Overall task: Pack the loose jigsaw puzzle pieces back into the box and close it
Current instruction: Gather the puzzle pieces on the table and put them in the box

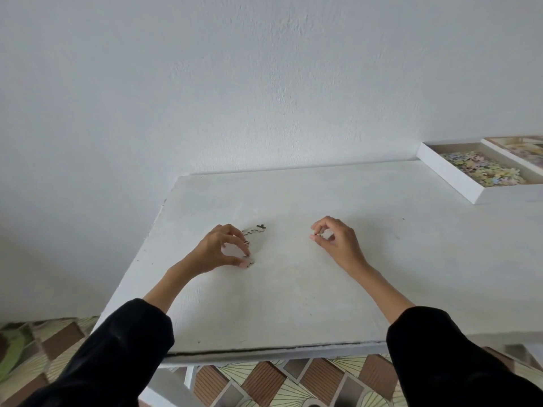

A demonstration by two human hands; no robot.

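While left hand (227, 248) is pinching thin, light puzzle pieces (252, 230) by edges off tabletop (293, 289) — right hand (335, 237) is nipping one piece; box (452, 174) sitting far right.

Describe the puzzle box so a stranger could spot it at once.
Look along the white table to its far right corner by the wall. The open white box sits there, its tray heaped with pastel pieces, unlike the shallow picture-printed lid beside it.

View: single head-worn wide-angle camera.
Facing: forward and down over a white table (293, 289) toward a white wall (235, 83).
Nearness: close; both forearms enter from the bottom edge.
Framing: the table's left and near edges in view, the right side cut off.
Shared coverage: none; one view only.
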